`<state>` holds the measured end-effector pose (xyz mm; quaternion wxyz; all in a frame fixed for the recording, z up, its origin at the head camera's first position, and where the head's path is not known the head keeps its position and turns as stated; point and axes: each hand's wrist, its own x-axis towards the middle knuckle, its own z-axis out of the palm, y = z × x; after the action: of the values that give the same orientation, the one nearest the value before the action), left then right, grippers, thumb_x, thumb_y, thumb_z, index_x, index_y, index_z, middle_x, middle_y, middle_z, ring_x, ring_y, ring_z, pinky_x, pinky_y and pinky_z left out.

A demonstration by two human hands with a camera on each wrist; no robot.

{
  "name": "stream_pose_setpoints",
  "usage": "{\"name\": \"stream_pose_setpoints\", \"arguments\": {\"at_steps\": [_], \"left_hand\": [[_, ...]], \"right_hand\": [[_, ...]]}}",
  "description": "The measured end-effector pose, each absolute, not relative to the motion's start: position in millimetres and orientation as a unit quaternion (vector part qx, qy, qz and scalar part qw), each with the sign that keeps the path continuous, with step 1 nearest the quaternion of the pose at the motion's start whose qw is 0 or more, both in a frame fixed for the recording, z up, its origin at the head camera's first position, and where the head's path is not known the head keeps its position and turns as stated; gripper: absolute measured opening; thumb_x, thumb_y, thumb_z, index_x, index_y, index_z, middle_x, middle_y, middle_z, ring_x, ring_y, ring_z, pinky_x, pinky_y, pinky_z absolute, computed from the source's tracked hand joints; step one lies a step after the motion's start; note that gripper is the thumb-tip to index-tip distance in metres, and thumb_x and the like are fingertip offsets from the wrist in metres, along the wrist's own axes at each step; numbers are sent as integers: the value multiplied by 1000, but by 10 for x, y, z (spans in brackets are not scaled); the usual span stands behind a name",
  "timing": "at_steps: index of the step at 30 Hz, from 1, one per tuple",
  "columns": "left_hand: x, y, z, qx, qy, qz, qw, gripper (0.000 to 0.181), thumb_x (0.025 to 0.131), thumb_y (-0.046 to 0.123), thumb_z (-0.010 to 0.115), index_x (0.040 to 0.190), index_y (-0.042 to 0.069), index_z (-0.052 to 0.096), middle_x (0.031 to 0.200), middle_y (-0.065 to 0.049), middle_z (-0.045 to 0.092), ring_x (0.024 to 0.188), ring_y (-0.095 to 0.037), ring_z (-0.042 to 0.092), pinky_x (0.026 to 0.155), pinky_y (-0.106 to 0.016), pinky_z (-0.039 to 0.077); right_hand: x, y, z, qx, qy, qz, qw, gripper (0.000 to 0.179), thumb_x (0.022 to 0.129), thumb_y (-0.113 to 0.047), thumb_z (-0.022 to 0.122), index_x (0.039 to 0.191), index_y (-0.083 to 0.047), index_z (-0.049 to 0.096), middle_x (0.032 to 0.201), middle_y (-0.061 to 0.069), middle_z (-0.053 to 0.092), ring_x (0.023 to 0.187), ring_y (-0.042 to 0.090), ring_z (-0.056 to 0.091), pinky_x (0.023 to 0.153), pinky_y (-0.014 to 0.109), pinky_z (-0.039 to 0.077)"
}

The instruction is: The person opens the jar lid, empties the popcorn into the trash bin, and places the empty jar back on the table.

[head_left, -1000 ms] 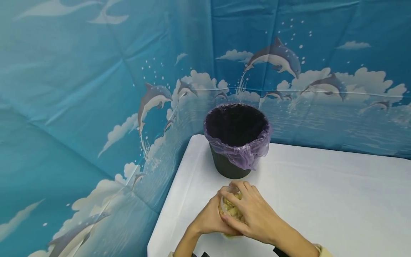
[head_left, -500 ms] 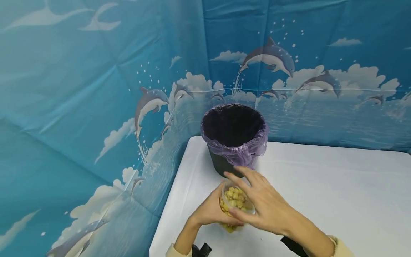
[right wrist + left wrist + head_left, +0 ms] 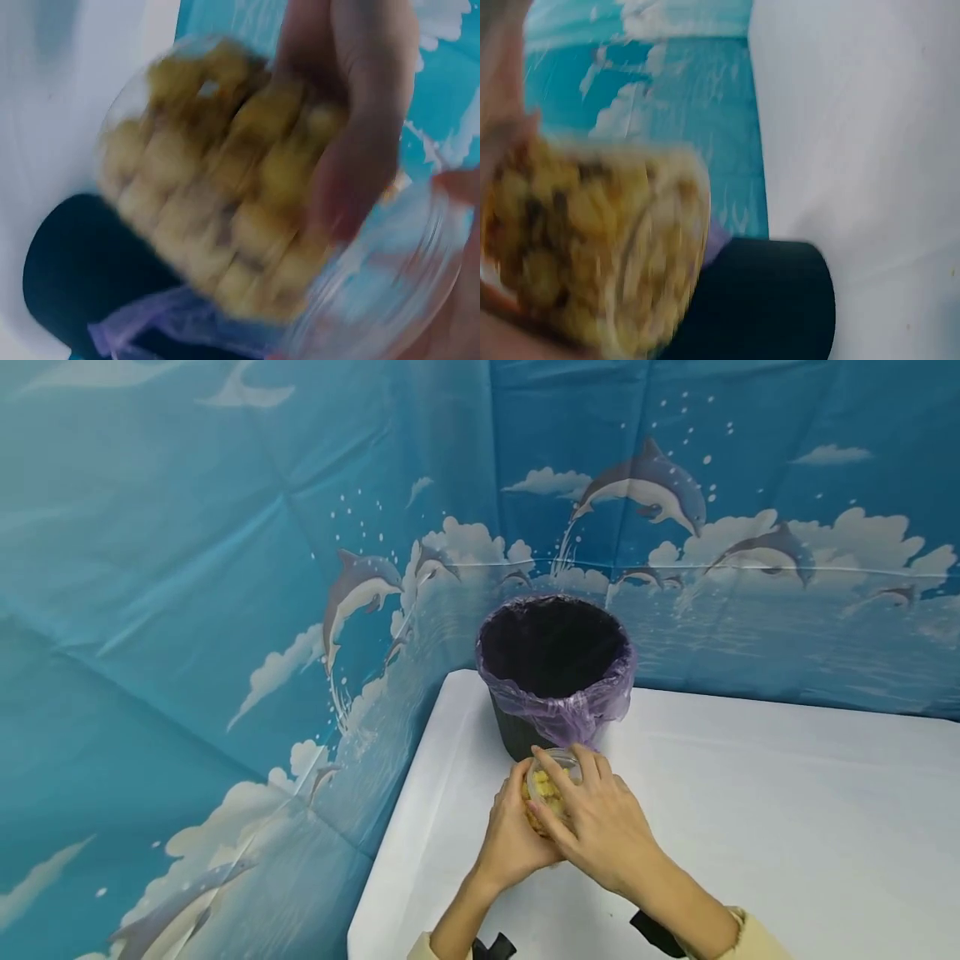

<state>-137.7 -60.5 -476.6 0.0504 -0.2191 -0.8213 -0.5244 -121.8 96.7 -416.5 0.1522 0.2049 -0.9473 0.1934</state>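
A clear plastic jar (image 3: 546, 789) of yellow popcorn is held tilted in front of the bin, above the white table. My left hand (image 3: 510, 843) grips its side; the left wrist view shows the jar (image 3: 592, 240) blurred, base toward the camera. My right hand (image 3: 603, 822) spans the jar's top, thumb and fingers curled round a clear round lid (image 3: 375, 285). Whether the lid sits fully on the jar cannot be told. In the right wrist view, popcorn (image 3: 217, 180) shows through the jar's wall, partly covered by left-hand fingers (image 3: 360, 165).
Just beyond the hands stands a dark bin (image 3: 513, 727) lined with a purple bag (image 3: 577, 714). It is on a white table (image 3: 787, 810) near the corner. Blue dolphin-print sheets (image 3: 225, 568) hang along the left and back. Small crumbs dot the table.
The right-hand fingers, spread half a second ago, are closer round the top again. Both hands and the jar have moved forward and up in view, nearer the bin.
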Motion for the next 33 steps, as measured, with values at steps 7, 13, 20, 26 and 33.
{"name": "stream_pose_setpoints", "arguments": {"at_steps": [7,13,20,26,33], "left_hand": [[-1623,-980,-4718,-329,-706,-601,-183,108,70,6,94,155,27,32,143,-7,54,119,-12,62,103,-29,55],[-1730,-1098,-4778,-428,-642,-578,-265,108,67,-9,91,155,12,32,145,-19,53,124,-8,61,109,-34,53],[-1580,-962,-4800,-339,-700,-605,-172,106,69,6,95,154,23,35,138,-4,58,118,-10,63,103,-31,56],[-1317,-680,-4816,-224,-856,-462,62,108,65,36,98,152,16,37,136,0,59,119,-13,57,105,-43,47],[-1198,-613,-4871,-208,-869,-435,112,110,64,40,98,152,17,36,138,0,58,120,-14,56,102,-39,47]], "right_hand": [[-1256,1193,-4038,362,-887,281,61,62,94,-39,74,151,-36,49,154,3,45,136,28,51,98,58,55],[-1263,1254,-3930,469,-825,314,-11,77,80,-26,88,147,-35,51,158,0,41,144,24,43,102,64,50],[-1152,1153,-3780,293,-902,317,-11,78,96,-50,70,162,-38,30,171,12,23,146,51,40,97,75,47],[-1104,907,-3818,111,-966,232,14,75,101,-65,49,162,-23,36,155,31,41,127,55,57,76,64,59],[-1089,813,-3982,132,-972,167,98,60,101,-55,57,145,-14,58,131,25,58,107,42,61,73,52,58]]}}
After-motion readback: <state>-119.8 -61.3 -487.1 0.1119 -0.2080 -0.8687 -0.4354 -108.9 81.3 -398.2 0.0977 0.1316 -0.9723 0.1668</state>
